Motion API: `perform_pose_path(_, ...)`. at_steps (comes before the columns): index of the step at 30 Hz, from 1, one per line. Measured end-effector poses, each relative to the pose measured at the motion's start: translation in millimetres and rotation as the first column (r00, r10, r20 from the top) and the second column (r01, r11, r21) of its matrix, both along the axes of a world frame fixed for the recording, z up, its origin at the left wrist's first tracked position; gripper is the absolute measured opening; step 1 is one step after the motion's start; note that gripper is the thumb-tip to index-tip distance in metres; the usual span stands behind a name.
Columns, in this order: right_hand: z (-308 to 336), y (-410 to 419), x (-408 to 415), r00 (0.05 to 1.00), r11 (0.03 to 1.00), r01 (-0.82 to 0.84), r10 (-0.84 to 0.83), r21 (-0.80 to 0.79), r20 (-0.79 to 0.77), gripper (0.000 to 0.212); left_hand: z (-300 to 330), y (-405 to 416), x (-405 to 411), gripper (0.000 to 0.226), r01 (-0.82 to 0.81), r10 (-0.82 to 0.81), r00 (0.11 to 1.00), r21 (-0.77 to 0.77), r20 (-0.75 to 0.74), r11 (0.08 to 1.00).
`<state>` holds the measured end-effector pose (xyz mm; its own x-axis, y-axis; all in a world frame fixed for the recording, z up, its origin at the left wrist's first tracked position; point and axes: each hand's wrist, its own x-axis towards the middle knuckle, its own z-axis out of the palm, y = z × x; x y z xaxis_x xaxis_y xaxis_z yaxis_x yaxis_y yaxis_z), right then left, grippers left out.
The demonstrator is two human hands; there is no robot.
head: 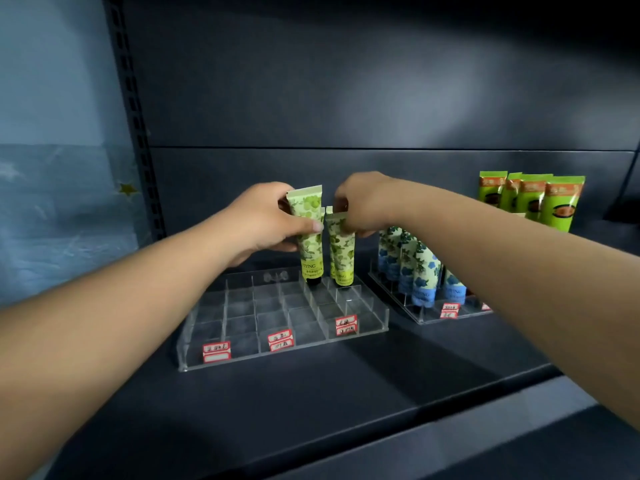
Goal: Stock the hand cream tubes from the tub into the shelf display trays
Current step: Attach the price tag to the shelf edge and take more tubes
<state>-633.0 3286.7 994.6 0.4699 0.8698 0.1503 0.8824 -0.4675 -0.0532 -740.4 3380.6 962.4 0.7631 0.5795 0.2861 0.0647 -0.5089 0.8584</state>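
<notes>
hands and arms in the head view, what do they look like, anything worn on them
Both arms are bare as far as the frame shows: no sleeves in view. The left hand and right hand wear no gloves, and no watch, bracelet or ring is visible. Fingernails look short and unpainted where they show.

The display tray is clear, glossy plastic with smooth dividers. Paper labels stick at its six o'clock edge. The green tubes look smooth, satin plastic. The shelf is dark, matt metal; at three o'clock, glossy foil sachets.
</notes>
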Motion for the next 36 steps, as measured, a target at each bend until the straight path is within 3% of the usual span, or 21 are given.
perform_pose_path(8,-1,7,6,0.990,1.000,0.000,0.003,-0.023,0.139,0.031,-7,3,8,0.020,-0.034,0.034,0.999,-0.043,-0.005,0.999)
perform_pose_path(12,4,7,9,0.999,0.999,0.005,-0.004,-0.034,0.053,0.030,-11,2,12,0.020,-0.038,0.037,0.999,-0.068,-0.010,0.997)
perform_pose_path(15,8,4,13,0.995,1.000,0.001,-0.003,-0.019,-0.099,0.031,-15,2,17,0.020,-0.043,0.041,0.999,-0.081,-0.021,0.996)
perform_pose_path(28,7,4,19,0.977,0.999,0.036,-0.027,0.036,-0.212,0.029,-25,3,28,0.034,-0.100,0.102,0.984,0.019,-0.147,0.995)
perform_pose_path(33,9,1,22,0.986,0.998,0.015,-0.006,0.058,-0.166,0.028,-21,3,25,0.041,-0.128,0.138,0.982,0.088,-0.126,0.988)
perform_pose_path(36,12,-7,20,0.995,0.996,0.025,-0.017,0.085,-0.099,0.029,-17,3,22,0.031,-0.143,0.154,0.983,0.104,-0.105,0.984)
